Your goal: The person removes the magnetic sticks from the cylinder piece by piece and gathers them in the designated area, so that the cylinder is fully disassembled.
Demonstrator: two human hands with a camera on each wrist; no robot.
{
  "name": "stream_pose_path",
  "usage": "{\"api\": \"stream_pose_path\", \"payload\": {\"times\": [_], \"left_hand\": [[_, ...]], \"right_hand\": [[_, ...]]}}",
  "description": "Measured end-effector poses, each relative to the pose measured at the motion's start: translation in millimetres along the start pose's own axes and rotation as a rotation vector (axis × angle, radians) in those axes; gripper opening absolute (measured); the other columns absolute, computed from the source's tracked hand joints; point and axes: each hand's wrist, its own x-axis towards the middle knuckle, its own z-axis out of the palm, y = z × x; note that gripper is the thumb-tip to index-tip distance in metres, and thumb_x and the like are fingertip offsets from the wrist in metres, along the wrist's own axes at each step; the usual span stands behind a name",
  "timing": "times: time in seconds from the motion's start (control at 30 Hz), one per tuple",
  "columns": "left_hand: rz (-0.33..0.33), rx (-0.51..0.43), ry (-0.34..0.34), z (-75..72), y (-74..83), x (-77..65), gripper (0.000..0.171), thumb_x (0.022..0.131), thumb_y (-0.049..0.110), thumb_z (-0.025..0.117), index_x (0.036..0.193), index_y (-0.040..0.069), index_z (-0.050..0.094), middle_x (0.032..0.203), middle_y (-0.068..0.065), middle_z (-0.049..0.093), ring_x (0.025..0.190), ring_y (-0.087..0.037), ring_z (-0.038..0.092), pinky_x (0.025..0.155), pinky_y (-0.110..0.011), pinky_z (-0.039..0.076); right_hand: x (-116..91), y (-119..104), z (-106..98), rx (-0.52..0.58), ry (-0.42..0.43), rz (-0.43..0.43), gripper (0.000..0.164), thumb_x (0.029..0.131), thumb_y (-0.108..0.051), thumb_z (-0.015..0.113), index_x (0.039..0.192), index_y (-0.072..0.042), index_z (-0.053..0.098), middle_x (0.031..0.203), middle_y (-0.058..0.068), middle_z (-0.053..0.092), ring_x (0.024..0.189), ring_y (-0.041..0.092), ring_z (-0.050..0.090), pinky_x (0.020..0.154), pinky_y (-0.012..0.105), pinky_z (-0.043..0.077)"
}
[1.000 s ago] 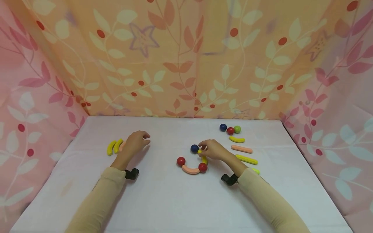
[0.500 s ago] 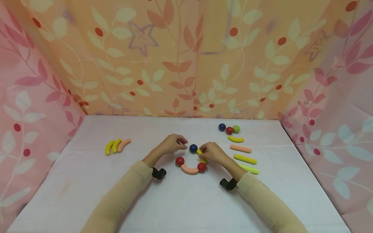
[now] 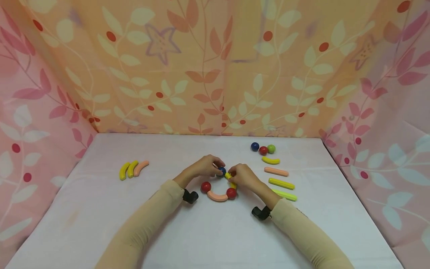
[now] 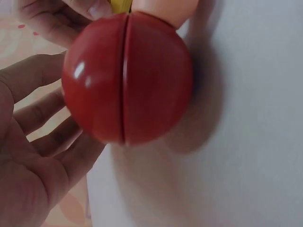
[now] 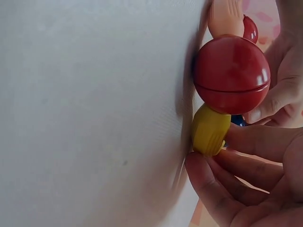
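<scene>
In the head view, my left hand [image 3: 205,166] holds a dark blue ball [image 3: 222,171] between thumb and fingers. My right hand [image 3: 246,176] pinches a curved yellow rod [image 3: 233,184], whose far end meets the blue ball. The rod's near end touches a red ball [image 5: 232,75] in the right wrist view. From that ball a curved peach rod [image 3: 217,197] runs left to a second red ball [image 3: 206,187]. Together these pieces form an open ring on the table. The left wrist view has the second red ball large in front, covering part of my left hand.
At the left lie two curved yellow rods [image 3: 124,171] and a curved peach rod [image 3: 141,168]. At the right are blue, red [image 3: 263,150] and green balls, a short curved yellow rod [image 3: 270,160] and straight peach [image 3: 276,172], yellow [image 3: 281,184] and lime rods [image 3: 284,195]. Floral cloth surrounds the white table.
My left hand has moved right from beside the rods at the left to the blue ball and taken hold of it. My right hand stays at the yellow rod.
</scene>
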Motion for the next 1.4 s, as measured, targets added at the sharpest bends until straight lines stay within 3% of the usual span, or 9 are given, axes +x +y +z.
{"api": "stream_pose_path", "payload": {"times": [0.37, 0.67, 0.83, 0.93, 1.4], "left_hand": [[-0.017, 0.073, 0.054, 4.3, 5.7, 2.1, 0.031, 0.085, 0.013, 0.075, 0.115, 0.009, 0.07, 0.112, -0.008, 0.069, 0.093, -0.017, 0.061, 0.076, -0.023, 0.055], [-0.09, 0.032, 0.126, 4.4, 8.5, 4.4, 0.028, 0.083, 0.015, 0.077, 0.109, 0.004, 0.073, 0.104, -0.009, 0.072, 0.084, -0.015, 0.063, 0.072, -0.025, 0.057], [-0.084, 0.114, 0.259, -6.7, 2.5, 13.8, 0.03, 0.084, 0.018, 0.076, 0.111, 0.005, 0.072, 0.108, -0.009, 0.072, 0.095, -0.019, 0.063, 0.087, -0.033, 0.053], [-0.077, 0.1, 0.32, -17.0, -1.9, 20.4, 0.032, 0.085, 0.019, 0.075, 0.114, 0.006, 0.07, 0.11, -0.011, 0.07, 0.1, -0.022, 0.062, 0.093, -0.037, 0.051], [-0.127, 0.032, 0.433, -38.9, -15.0, 41.7, 0.035, 0.089, 0.012, 0.069, 0.123, 0.004, 0.064, 0.122, -0.015, 0.065, 0.112, -0.028, 0.058, 0.102, -0.04, 0.048]], "right_hand": [[0, 0, 0, 0.004, 0.0, 0.016, 0.026, 0.083, -0.009, 0.075, 0.108, 0.001, 0.072, 0.091, 0.01, 0.07, 0.077, 0.016, 0.055, 0.067, 0.023, 0.052], [-1, 0, 3, 0.023, 0.009, 0.014, 0.025, 0.083, -0.008, 0.075, 0.107, 0.0, 0.073, 0.091, 0.01, 0.071, 0.077, 0.015, 0.056, 0.068, 0.023, 0.052], [1, -1, 5, 0.013, 0.004, 0.007, 0.026, 0.083, -0.008, 0.075, 0.107, 0.0, 0.073, 0.092, 0.01, 0.07, 0.078, 0.016, 0.056, 0.066, 0.023, 0.051], [1, 0, 6, 0.019, 0.001, 0.02, 0.025, 0.083, -0.008, 0.075, 0.108, -0.001, 0.073, 0.092, 0.009, 0.069, 0.079, 0.016, 0.055, 0.066, 0.022, 0.051], [-1, -1, 4, 0.041, -0.01, 0.053, 0.027, 0.084, -0.01, 0.075, 0.11, -0.002, 0.072, 0.093, 0.008, 0.068, 0.082, 0.016, 0.055, 0.07, 0.024, 0.052]]}}
